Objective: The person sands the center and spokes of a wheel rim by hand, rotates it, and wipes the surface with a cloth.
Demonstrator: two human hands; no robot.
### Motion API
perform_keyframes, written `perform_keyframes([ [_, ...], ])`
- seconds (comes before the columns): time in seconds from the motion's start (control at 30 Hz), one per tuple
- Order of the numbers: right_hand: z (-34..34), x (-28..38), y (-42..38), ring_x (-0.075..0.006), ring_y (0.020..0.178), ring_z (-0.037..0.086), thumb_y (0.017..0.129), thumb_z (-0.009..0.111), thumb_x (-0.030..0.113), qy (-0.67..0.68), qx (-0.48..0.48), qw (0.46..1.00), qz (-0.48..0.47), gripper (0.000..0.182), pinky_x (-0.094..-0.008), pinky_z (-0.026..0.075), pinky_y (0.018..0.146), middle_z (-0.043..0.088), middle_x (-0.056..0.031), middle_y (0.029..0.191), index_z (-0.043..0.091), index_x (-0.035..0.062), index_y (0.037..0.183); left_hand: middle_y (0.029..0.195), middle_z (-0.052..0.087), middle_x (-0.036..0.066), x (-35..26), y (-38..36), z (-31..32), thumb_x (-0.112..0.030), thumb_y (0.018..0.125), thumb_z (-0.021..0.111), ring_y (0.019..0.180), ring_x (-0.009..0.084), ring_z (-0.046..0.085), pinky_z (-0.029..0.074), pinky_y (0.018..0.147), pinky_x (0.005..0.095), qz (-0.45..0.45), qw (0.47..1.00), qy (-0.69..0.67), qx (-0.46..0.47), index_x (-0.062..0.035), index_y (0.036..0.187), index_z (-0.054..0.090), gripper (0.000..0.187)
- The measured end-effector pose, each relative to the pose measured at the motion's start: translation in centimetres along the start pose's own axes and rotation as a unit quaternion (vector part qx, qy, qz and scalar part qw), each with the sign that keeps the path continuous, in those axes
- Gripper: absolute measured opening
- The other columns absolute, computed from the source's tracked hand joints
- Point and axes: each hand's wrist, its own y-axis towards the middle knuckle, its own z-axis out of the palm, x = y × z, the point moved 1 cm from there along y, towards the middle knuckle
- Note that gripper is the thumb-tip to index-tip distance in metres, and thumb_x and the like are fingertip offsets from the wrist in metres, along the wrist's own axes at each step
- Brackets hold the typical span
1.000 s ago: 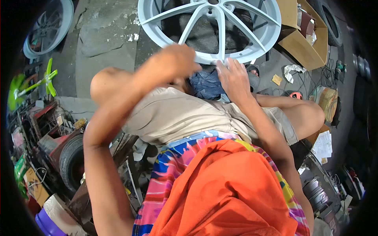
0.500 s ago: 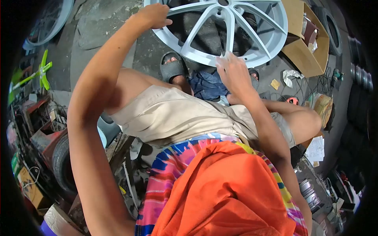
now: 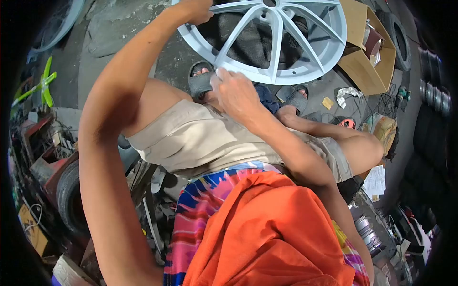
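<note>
A light grey-blue wheel rim [image 3: 276, 45] with thin spokes stands tilted at the top centre, in front of my feet. My left hand [image 3: 194, 11] is closed on the rim's upper left edge. Near the rim's lower left edge is my right hand [image 3: 234, 93], its fingers bent together around something whitish that is too small and blurred to name. Below the rim, a dark blue cloth [image 3: 267, 99] lies between my sandalled feet.
An open cardboard box [image 3: 365, 71] stands at the upper right beside a tyre [image 3: 400, 40]. Cables and paper scraps lie below it. Another tyre [image 3: 71, 198] and a bright green object [image 3: 46, 82] are at the left.
My right hand has moved left along the rim's lower edge. My left hand, still on the rim, has shifted slightly up and right in view.
</note>
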Motion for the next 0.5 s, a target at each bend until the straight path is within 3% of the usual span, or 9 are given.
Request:
perform_keyframes([
  [0.03,0.3,-0.2,-0.7,-0.0344,0.083,0.069,0.092,0.061,0.014,0.048,-0.018,0.998,-0.036,0.021,-0.0462,0.055,0.078,0.064,-0.0158,0.097,0.069,-0.0015,0.104,0.096,0.073,0.027,0.1,0.2,0.4,-0.027,0.091,0.065,0.096,0.0422,0.071,0.055,0.084,0.0512,0.01,1.0,-0.012,-0.024,0.0024,0.096,0.076,0.032],
  [0.1,-0.6,-0.6,-0.5,-0.0337,0.082,0.068,0.094,0.062,0.016,0.033,-0.01,0.999,0.019,0.025,-0.0462,0.054,0.076,0.064,-0.0151,0.098,0.069,0.0001,0.112,0.096,0.072,0.027,1.2,0.7,0.9,-0.027,0.092,0.063,0.096,0.0427,0.071,0.055,0.084,0.0514,0.016,0.998,-0.023,-0.048,0.0016,0.095,0.076,0.031],
  [0.17,-1.5,-1.8,-0.2,-0.0328,0.088,0.068,0.095,0.063,0.017,0.038,-0.105,0.991,0.069,0.031,-0.0441,0.053,0.077,0.064,-0.0145,0.1,0.068,0.0017,0.121,0.096,0.072,0.027,1.5,1.3,1.5,-0.026,0.094,0.058,0.095,0.0443,0.07,0.055,0.083,0.0521,0.062,0.997,-0.031,-0.031,-0.0006,0.093,0.076,0.031],
  [0.3,0.5,-3.3,-2.9,-0.0283,0.095,0.065,0.088,0.067,0.013,-0.023,-0.102,0.995,-0.001,0.043,-0.0426,0.049,0.083,0.064,-0.0103,0.098,0.065,0.0029,0.129,0.093,0.072,0.027,1.3,2.2,1.4,-0.025,0.094,0.056,0.092,0.0457,0.07,0.055,0.081,0.0531,0.124,0.989,0.076,-0.026,-0.0009,0.09,0.076,0.031],
  [0.37,-0.5,-5.0,-6.6,-0.0245,0.099,0.061,0.087,0.06,0.01,-0.057,-0.103,0.993,-0.004,0.051,-0.0387,0.046,0.083,0.062,-0.0074,0.1,0.06,0.0019,0.138,0.091,0.072,0.028,0.2,1.1,0.3,-0.024,0.094,0.057,0.092,0.0451,0.071,0.055,0.081,0.0529,0.105,0.984,0.142,0.035,0.0001,0.09,0.076,0.031],
  [0.4,-1.6,-6.0,-8.5,-0.024,0.095,0.06,0.087,0.061,0.008,-0.068,-0.075,0.995,0.01,0.051,-0.0383,0.044,0.081,0.061,-0.0068,0.098,0.06,0.0018,0.137,0.092,0.073,0.027,-0.8,0.5,-0.6,-0.027,0.095,0.059,0.093,0.0443,0.071,0.056,0.081,0.0517,0.005,0.998,0.054,0.032,0.0011,0.092,0.076,0.033],
  [0.5,-4.0,-8.4,-11.6,-0.0228,0.089,0.058,0.085,0.062,0.007,-0.082,-0.042,0.995,0.03,0.051,-0.0376,0.042,0.076,0.059,-0.0057,0.094,0.061,0.0021,0.137,0.095,0.073,0.027,-1.8,-0.5,-2.3,-0.031,0.095,0.063,0.097,0.043,0.072,0.056,0.083,0.0507,-0.023,1.0,0.012,0.012,0.0016,0.095,0.077,0.036],
])
